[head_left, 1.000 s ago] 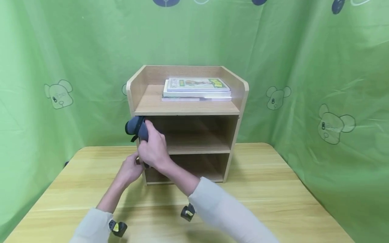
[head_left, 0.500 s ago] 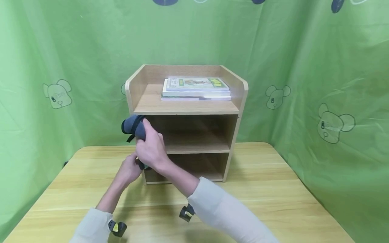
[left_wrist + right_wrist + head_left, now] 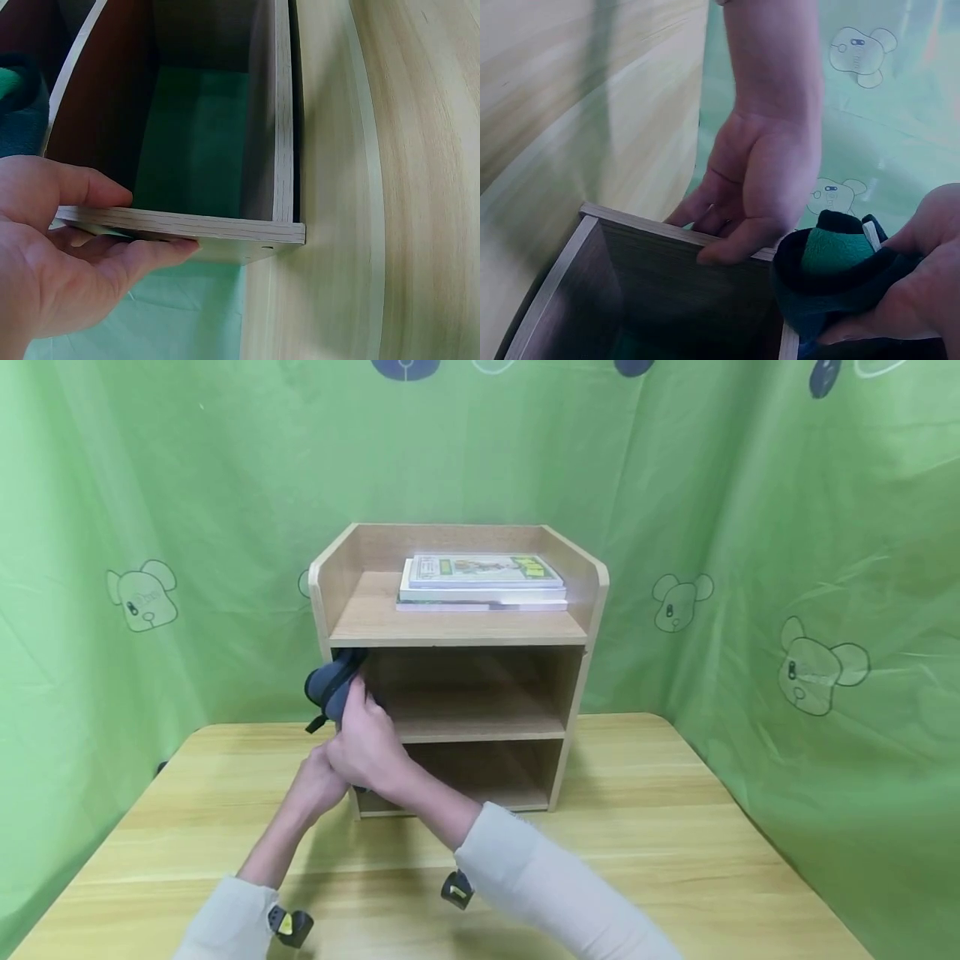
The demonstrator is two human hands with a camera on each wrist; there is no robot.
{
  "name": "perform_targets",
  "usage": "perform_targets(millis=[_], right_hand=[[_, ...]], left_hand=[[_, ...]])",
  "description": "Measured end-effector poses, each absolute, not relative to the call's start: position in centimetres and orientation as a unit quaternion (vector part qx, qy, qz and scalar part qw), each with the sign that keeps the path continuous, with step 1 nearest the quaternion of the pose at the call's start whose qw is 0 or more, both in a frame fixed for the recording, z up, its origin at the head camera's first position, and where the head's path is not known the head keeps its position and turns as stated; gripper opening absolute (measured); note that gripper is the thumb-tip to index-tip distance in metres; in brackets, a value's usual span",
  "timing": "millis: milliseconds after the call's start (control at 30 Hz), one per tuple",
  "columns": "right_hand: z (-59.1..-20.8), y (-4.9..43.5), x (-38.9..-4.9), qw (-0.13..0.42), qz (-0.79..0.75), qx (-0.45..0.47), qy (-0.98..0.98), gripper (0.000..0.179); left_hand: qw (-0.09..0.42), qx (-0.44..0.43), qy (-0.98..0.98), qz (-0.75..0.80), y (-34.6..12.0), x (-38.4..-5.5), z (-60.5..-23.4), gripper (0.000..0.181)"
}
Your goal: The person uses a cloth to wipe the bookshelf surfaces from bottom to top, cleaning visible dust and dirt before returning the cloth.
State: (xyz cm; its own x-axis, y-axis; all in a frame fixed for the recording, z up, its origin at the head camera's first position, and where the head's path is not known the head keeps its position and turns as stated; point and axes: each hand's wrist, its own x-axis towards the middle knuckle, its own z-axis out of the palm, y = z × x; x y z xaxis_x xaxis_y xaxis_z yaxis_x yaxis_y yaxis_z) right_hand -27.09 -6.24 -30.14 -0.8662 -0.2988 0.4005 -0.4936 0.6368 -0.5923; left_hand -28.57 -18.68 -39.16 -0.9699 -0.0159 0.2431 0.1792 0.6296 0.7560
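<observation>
A small wooden shelf unit (image 3: 457,628) stands on the table. My left hand (image 3: 317,787) grips its left side panel low down; in the left wrist view the thumb lies inside the panel (image 3: 217,226) and the fingers outside. My right hand (image 3: 366,742) holds a tube-shaped dark blue cloth piece (image 3: 322,683) with black edging and a strap, which straddles the front edge of that side at the middle compartment. In the right wrist view the cloth piece (image 3: 836,289) shows a green inside. The two hands overlap in the head view.
Several stacked books (image 3: 483,583) lie on the unit's top shelf. The light wooden table (image 3: 645,827) spreads out around the unit, and a green curtain (image 3: 225,460) printed with bear faces encloses the back and sides.
My right hand has moved down a little along the side's front edge with the blue cloth piece and now overlaps my left hand. The left hand stays on the panel.
</observation>
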Motion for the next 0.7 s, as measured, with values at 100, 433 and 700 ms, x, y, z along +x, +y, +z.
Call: perform_targets(millis=[100,433,700], right_hand=[[-30.4,-6.0,-27.0,0.127,0.327,0.222,-0.91,0.078],[-30.7,-4.6,-26.8,0.151,0.141,0.251,-0.946,0.051],[-31.2,-3.8,-26.4,0.125,0.05,0.245,-0.96,0.049]], left_hand=[[0.107,-0.043,-0.889,-0.444,-18.6,-28.5,-39.1,0.031],[0.08,-0.026,-0.894,-0.441,-18.5,-28.6,-39.0,0.038],[0.067,-0.018,-0.89,-0.45,-18.5,-28.5,-39.0,0.027]])
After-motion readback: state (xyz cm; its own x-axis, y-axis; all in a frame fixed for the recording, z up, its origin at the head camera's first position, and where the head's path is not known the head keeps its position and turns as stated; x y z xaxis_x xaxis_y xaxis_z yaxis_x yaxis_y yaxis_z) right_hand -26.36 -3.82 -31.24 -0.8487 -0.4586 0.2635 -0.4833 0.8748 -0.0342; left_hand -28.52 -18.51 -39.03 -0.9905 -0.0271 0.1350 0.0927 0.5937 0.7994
